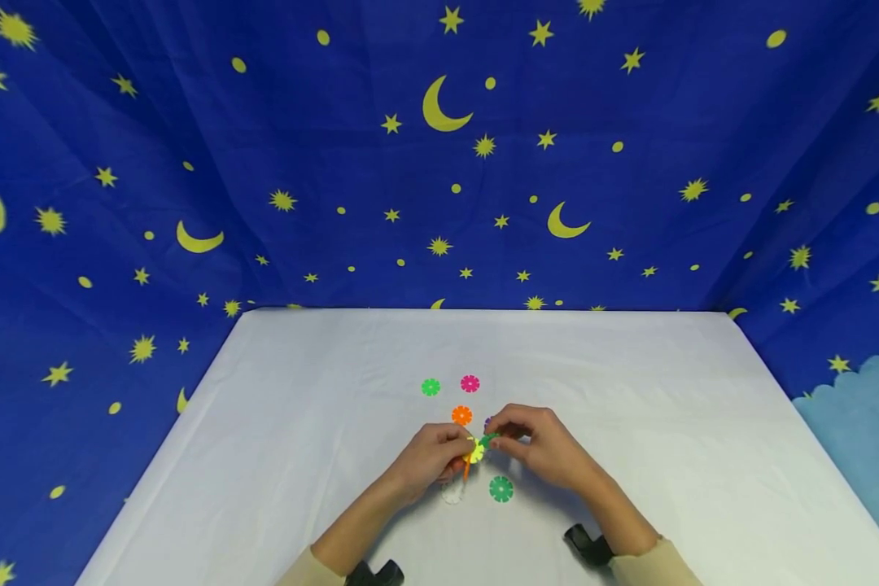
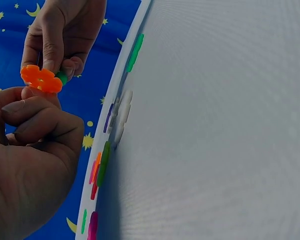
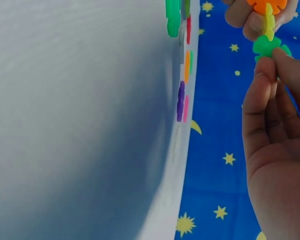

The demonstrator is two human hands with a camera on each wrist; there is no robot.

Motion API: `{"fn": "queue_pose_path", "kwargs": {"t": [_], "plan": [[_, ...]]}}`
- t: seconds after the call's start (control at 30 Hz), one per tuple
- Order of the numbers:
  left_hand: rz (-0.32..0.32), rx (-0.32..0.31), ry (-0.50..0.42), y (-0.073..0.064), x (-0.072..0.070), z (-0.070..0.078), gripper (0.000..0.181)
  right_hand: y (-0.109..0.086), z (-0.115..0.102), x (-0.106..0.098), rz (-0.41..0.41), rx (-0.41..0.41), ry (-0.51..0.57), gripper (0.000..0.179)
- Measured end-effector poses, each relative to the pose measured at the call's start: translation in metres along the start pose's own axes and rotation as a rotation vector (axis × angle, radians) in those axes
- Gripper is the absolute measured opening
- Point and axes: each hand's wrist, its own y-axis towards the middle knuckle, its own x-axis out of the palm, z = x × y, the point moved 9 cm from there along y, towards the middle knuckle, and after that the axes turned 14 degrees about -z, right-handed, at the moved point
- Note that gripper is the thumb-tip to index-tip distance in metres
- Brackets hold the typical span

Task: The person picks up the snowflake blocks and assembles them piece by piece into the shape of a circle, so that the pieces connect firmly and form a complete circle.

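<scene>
Over the white table [image 1: 615, 366], my left hand [image 1: 430, 457] pinches a yellow notched plastic disc [image 1: 475, 451] joined to an orange notched disc [image 2: 40, 79]. Between its thumb and fingers, my right hand [image 1: 548, 446] holds a green notched disc [image 3: 269, 46]. In the right wrist view the green disc's edge meets the edge of the yellow disc [image 3: 270, 22]; how deep the slots fit together cannot be told. The orange disc stands crosswise to the yellow one. Fingers cover part of each piece.
Around the hands lie a light green disc [image 1: 430, 387], a pink disc [image 1: 470, 383], an orange disc [image 1: 462, 415], a teal disc [image 1: 501, 489] and a white disc [image 1: 452, 493]. A purple disc [image 1: 487, 423] is mostly behind the right hand. Blue star-patterned cloth [image 1: 337, 146] surrounds the table.
</scene>
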Motion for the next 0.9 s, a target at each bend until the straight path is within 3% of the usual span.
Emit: {"fn": "queue_pose_path", "kwargs": {"t": [0.4,0.67,0.9], "plan": [[-0.023,0.008,0.005,0.001,0.001,0.0,0.021,0.0,-0.004,0.001,0.039,0.029,-0.057,0.014],[-0.005,0.009,-0.003,0.0,0.001,-0.002,0.019,0.003,0.038,0.01,0.036,0.03,-0.023,0.018],[-0.015,0.015,0.007,-0.001,0.003,0.003,0.02,0.003,0.038,0.011,0.027,0.028,-0.024,0.018]]}}
